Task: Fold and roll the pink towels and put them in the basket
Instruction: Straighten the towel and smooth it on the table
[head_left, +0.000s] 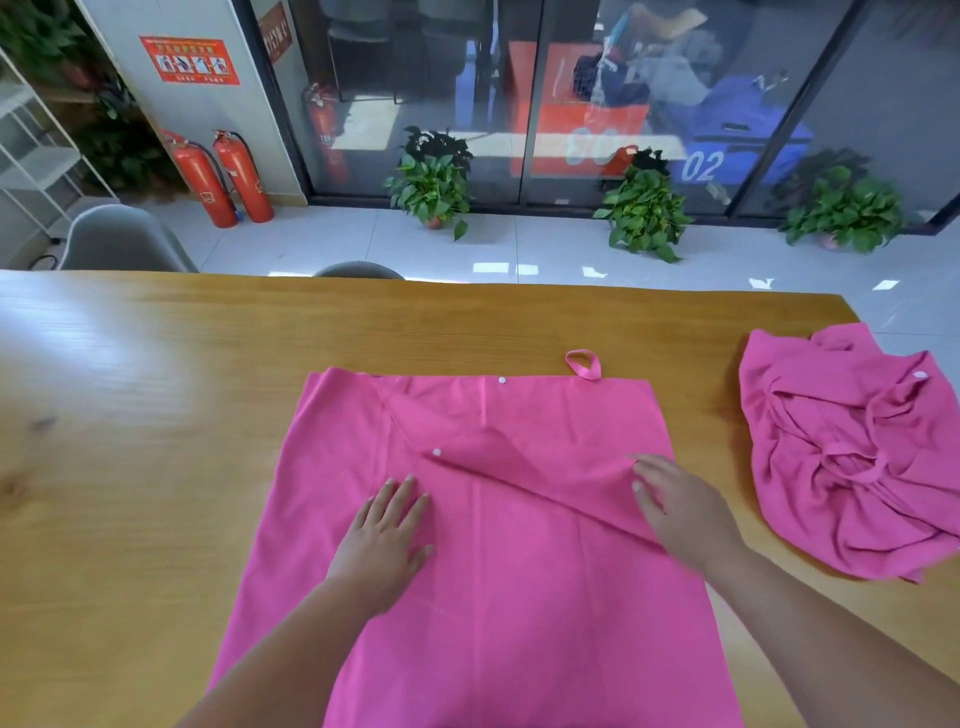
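Here, the pink towel (519, 597) lies flat, one corner folded diagonally, under straight, spread fingers (404, 493).

The white number "02" is read on the right glass panel (702, 166) of the window front. On the middle glass panel (592, 145), pale rounded digits are seen, but they are too faint to be read with certainty. A red poster (189, 61) with four small pictures is fixed to the grey pillar (208, 109); its lines of writing are too small to be made out. The red plaque (274, 37) beside it and the labels on the two fire extinguishers (243, 176) cannot be read either.
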